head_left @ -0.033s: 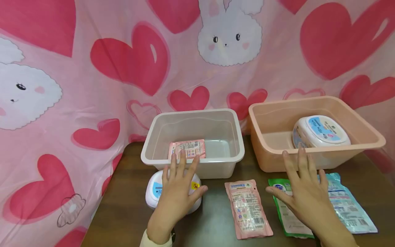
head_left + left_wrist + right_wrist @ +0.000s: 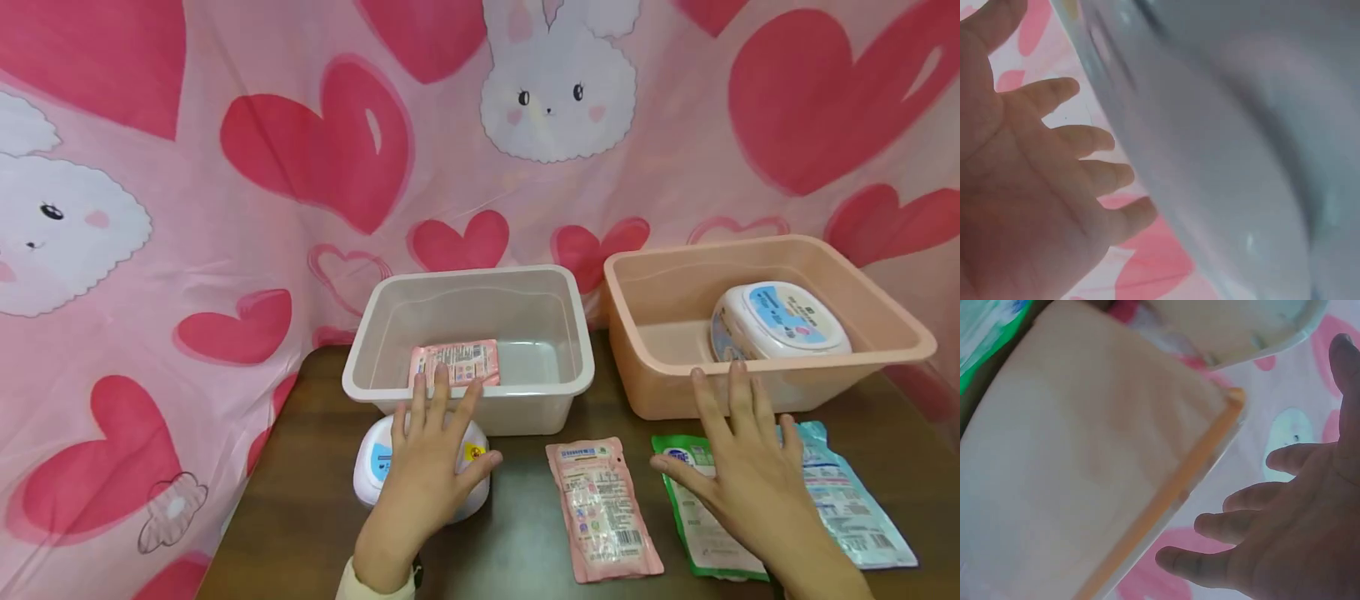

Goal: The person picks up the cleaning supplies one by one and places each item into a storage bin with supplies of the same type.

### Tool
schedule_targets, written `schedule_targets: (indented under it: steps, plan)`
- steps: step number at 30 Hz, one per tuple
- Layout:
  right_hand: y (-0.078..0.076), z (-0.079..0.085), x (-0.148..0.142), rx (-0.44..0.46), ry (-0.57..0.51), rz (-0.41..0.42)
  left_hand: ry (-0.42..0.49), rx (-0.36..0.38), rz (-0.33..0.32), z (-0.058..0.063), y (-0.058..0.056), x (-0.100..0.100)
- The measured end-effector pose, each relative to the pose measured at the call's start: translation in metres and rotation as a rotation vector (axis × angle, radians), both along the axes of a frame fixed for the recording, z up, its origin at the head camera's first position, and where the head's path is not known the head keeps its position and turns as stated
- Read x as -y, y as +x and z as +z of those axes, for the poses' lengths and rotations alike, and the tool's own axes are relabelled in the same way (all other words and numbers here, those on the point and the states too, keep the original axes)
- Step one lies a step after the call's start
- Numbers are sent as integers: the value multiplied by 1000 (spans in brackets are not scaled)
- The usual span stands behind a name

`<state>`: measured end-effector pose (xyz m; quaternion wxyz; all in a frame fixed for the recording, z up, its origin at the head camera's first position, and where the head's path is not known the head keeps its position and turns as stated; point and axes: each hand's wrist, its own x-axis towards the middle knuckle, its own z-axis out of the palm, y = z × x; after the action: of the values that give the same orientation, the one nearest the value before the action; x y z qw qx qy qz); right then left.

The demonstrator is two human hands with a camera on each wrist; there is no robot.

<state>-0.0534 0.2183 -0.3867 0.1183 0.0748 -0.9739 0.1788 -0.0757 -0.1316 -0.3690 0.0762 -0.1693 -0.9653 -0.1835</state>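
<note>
My left hand [image 2: 427, 467], fingers spread, hovers over a white lidded tub [image 2: 367, 475] with a blue label and covers much of it. In the left wrist view the palm shows bare beside the tub's pale side [image 2: 1210, 144]. My right hand [image 2: 750, 475] is likewise spread, over a green-edged pouch [image 2: 705, 525] and a light-blue pouch [image 2: 855, 508], partly hiding both. Its fingertips overlap the front of the peach basin [image 2: 652, 383] in the head view. Nothing is in its palm in the right wrist view. Between the hands lies a pink pouch [image 2: 603, 508].
A pale grey basin [image 2: 525, 412] stands behind the left hand, with another pink pouch [image 2: 465, 358] in it. The peach basin at right holds a second white tub [image 2: 787, 321]. A pink heart-and-rabbit cloth [image 2: 450, 183] hangs behind the dark table [image 2: 285, 500].
My right hand has shifted very slightly to the right and toward me. The left hand has barely moved, and the objects stay where they were.
</note>
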Motion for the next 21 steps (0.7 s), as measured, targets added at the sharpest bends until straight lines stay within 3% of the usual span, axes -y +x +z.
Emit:
schedule_targets:
  steps: [6, 11, 21]
  plan:
    - [7, -13, -26, 22, 54, -47, -21, -36, -9, 3, -4, 21]
    - [13, -21, -50, 31, 83, -72, -48, -18, 13, 8, -7, 39]
    - [22, -43, -96, 180, 122, -176, -106, 36, 66, 19, -23, 73]
